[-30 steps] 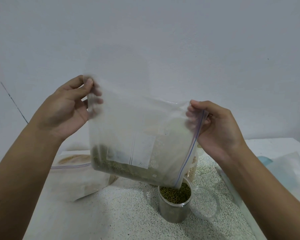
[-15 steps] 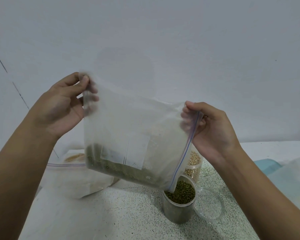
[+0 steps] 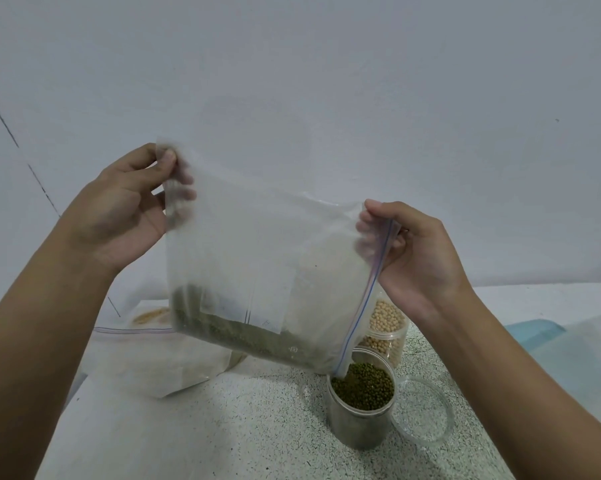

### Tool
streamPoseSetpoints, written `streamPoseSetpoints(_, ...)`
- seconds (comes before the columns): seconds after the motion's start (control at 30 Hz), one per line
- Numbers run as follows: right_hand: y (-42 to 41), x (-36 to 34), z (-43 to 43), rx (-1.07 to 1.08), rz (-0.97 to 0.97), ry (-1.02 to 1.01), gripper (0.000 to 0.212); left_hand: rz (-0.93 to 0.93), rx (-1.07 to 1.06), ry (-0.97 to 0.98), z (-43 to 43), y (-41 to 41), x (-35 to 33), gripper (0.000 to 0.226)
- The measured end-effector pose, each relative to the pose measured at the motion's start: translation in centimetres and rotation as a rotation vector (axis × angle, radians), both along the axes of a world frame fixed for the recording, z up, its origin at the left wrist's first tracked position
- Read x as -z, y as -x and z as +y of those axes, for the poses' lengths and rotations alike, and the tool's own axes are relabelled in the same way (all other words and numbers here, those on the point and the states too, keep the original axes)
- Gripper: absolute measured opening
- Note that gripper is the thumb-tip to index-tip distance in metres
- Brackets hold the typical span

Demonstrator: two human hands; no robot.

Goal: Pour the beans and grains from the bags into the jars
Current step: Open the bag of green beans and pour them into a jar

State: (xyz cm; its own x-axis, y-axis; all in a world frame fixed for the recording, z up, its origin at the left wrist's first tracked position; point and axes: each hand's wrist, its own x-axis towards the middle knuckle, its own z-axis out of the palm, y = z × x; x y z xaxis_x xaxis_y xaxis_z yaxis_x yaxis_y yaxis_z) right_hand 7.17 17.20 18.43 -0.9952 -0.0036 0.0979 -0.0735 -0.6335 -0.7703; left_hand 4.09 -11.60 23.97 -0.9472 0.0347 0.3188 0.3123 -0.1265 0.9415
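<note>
The person holds a clear zip-top plastic bag (image 3: 268, 258) in the air above a white speckled table (image 3: 243, 434), tilted so that its blue-lined zip edge runs down the right side. The left hand (image 3: 119, 216) pinches the bag's raised upper-left corner, with the thumb on the near side of the film and the fingers behind it. The right hand (image 3: 420, 258) pinches the top end of the zip edge between thumb and fingertips. Small green beans (image 3: 236, 336) lie banked along the bag's lower edge, under a white label panel.

The bag's lowest corner, at the bottom end of the zip edge, dips just over the mouth of a clear round plastic jar (image 3: 359, 424). This jar stands upright near the middle of the table and is filled almost to the rim with the same green beans. Whether beans are falling from the corner cannot be told.

Just behind it, toward the table's far edge, stands a second clear round jar (image 3: 387, 329) full of pale yellow beans, partly hidden by the bag. A clear round plastic lid (image 3: 425, 412) lies flat on the table, touching or just beside the right of the green-bean jar.

Toward the table's left edge lies another clear zip-top bag (image 3: 160, 362), flat, with a little tan grain showing at its far end. A pale blue plastic piece (image 3: 531, 332) and a translucent plastic sheet (image 3: 583, 362) lie at the right edge.
</note>
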Motion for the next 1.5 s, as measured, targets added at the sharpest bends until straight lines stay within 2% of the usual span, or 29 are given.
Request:
streamPoseSetpoints(0.2,0.5,0.1,-0.1,0.015,0.007,-0.007,0.003,0.004,0.007,-0.001,0.0,0.1,0.2,0.032)
streamPoseSetpoints(0.53,1.3,0.2,0.3,0.037,-0.009,-0.019,0.002,0.005,0.009,-0.003,0.0,0.5,0.5,0.018)
streamPoseSetpoints(0.9,1.6,-0.1,1.0,0.066,0.003,-0.016,0.005,-0.002,0.026,-0.023,0.8,0.4,0.7,0.028)
streamPoseSetpoints(1.07,1.5,-0.1,1.5,0.074,0.004,-0.023,0.016,-0.004,0.041,-0.028,1.2,0.5,0.7,0.019)
streamPoseSetpoints(1.17,1.3,-0.1,2.0,0.075,0.016,-0.025,0.005,-0.008,0.056,-0.025,1.6,0.5,0.8,0.018)
streamPoseSetpoints(1.5,0.2,-0.1,2.8,0.068,0.004,-0.032,0.008,0.004,0.085,-0.015,2.3,0.2,0.7,0.017)
